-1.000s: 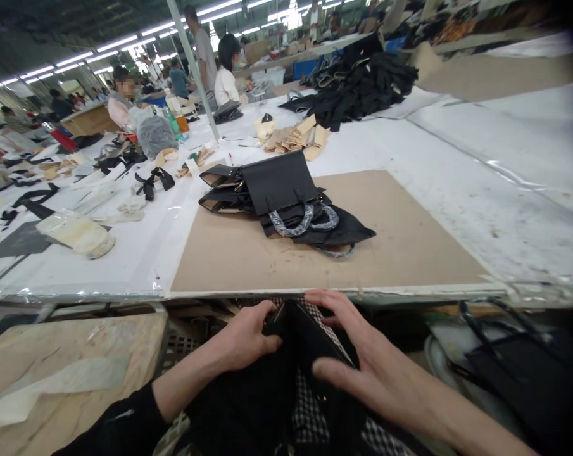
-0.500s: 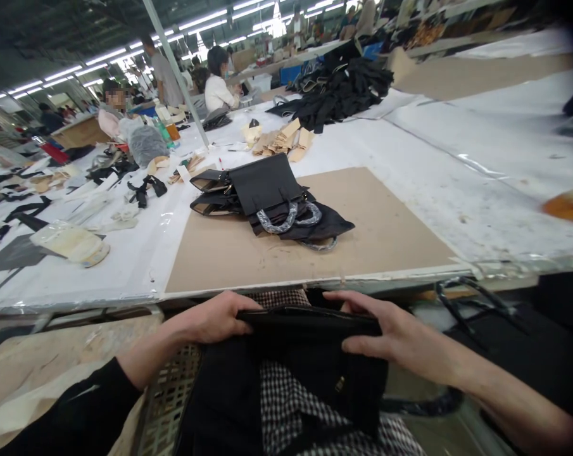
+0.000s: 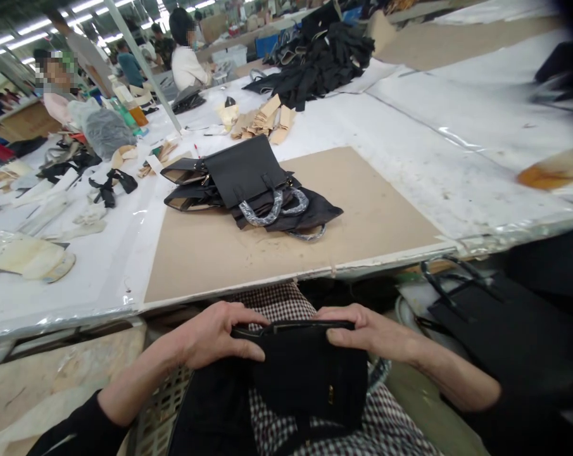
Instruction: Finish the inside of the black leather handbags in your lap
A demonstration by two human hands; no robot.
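A black handbag piece (image 3: 309, 373) with a small gold zipper pull lies across my lap, over checked cloth. My left hand (image 3: 220, 335) pinches its top edge at the left, thumb in front and fingers behind. At the right end of the same edge, my right hand (image 3: 362, 329) grips it between thumb and fingers. Part of a plastic-wrapped handle shows beside the right hand. On the table ahead, a stack of black handbags (image 3: 248, 177) with wrapped handles rests on a brown board (image 3: 362, 221).
Beyond the board are tan strips (image 3: 264, 120) and a heap of black pieces (image 3: 314, 63). A plastic container (image 3: 30, 256) lies at the left of the white table (image 3: 409, 145). Another black bag (image 3: 499, 316) is at my right. Several people sit or stand farther back.
Both hands have drawn closer together along the bag's edge. My right hand has moved left, and the bag's front panel now hangs flatter. The view has shifted to the right and downward.
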